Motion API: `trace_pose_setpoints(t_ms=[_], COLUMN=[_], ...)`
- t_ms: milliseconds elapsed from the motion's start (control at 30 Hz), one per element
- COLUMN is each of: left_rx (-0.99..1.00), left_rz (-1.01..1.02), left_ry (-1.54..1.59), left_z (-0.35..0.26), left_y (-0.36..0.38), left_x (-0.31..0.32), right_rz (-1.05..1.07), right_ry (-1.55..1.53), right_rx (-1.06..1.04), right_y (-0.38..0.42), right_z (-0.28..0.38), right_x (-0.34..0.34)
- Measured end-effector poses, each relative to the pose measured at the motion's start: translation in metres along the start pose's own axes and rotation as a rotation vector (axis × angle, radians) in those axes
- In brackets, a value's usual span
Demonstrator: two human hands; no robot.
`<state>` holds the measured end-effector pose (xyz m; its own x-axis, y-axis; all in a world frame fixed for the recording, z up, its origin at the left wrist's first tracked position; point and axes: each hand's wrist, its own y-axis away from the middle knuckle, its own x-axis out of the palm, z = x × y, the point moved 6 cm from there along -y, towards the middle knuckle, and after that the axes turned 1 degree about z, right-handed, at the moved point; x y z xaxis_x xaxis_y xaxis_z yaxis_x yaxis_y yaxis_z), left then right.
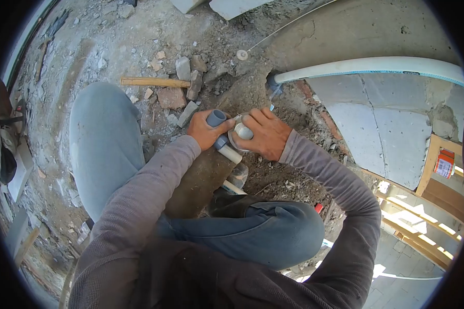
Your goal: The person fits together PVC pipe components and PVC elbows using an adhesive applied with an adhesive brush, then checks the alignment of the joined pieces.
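My left hand (202, 131) is closed around a grey plastic pipe fitting (216, 118), whose round open end faces up. A short white pipe piece (230, 153) sticks out of its lower end. Close beside it, my right hand (267, 135) curls its fingers over a round, pale object (244, 132) with a shiny rim; its kind is not clear. The two hands almost meet above the dug soil between my legs, and the object appears near or against the fitting. My fingers partly hide both things.
A wooden-handled hammer (157, 82) lies among broken stones beyond my left knee. A long white pipe (371, 65) runs along the wall base at upper right. A white round piece on a string (242, 54) lies ahead. An orange-labelled container (444, 165) stands at right.
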<state>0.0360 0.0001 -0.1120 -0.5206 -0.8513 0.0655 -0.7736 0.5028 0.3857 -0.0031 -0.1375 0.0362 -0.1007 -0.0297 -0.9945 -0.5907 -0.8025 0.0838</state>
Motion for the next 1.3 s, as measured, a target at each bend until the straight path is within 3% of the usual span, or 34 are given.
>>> trace_pose_setpoints(t_ms=[67, 133, 267, 367, 433, 633, 800, 833, 967, 1033, 1067, 1133, 1167, 1233, 1300], left_rx=[-0.003, -0.004, 0.042, 0.047, 0.049, 0.106, 0.006, -0.046, -0.072, -0.257, -0.25, -0.341, -0.332, -0.264, -0.282], left_rz=[-0.044, -0.069, -0.068, -0.056, -0.038, -0.124, -0.287, -0.284, -0.26, -0.164, -0.162, 0.04, 0.043, 0.285, 0.278], left_ry=[-0.031, -0.068, -0.088, -0.129, -0.154, -0.152, 0.036, 0.17, 0.197, 0.544, 0.531, 0.64, 0.621, 0.516, 0.51], left_z=[-0.007, -0.009, -0.009, -0.009, -0.011, -0.002, 0.002, 0.003, -0.015, -0.03, -0.04, -0.058, -0.069, -0.099, -0.119], left_y=[0.001, 0.003, 0.01, 0.009, 0.011, 0.012, 0.013, 0.015, 0.021, 0.033, 0.038, 0.045, 0.048, 0.055, 0.058], left_x=[-0.004, -0.003, 0.011, 0.015, 0.016, 0.0, -0.026, -0.026, -0.034, -0.029, -0.031, -0.024, -0.03, -0.027, -0.039], right_rz=[-0.013, 0.022, -0.005, -0.117, -0.336, -0.515, -0.602, -0.61, -0.64, -0.627, -0.642, -0.641, -0.663, -0.662, -0.699], right_ry=[0.007, -0.066, -0.144, -0.277, -0.362, -0.431, -0.496, -0.485, -0.411, -0.402, -0.401, -0.405, -0.402, -0.429, -0.453], right_rx=[-0.033, 0.152, 0.319, 0.509, 0.738, 0.791, 0.893, 0.898, 0.84, 0.796, 0.798, 0.806, 0.809, 0.858, 0.909], right_y=[0.002, 0.006, 0.029, 0.046, 0.059, 0.069, 0.08, 0.081, 0.084, 0.083, 0.085, 0.087, 0.088, 0.091, 0.097], right_z=[0.007, 0.005, 0.012, 0.025, 0.026, 0.036, 0.036, 0.036, 0.037, 0.038, 0.038, 0.038, 0.039, 0.04, 0.041], right_x=[-0.009, -0.01, 0.001, -0.01, -0.016, -0.034, -0.045, -0.048, -0.049, -0.043, -0.04, -0.031, -0.028, -0.02, -0.018])
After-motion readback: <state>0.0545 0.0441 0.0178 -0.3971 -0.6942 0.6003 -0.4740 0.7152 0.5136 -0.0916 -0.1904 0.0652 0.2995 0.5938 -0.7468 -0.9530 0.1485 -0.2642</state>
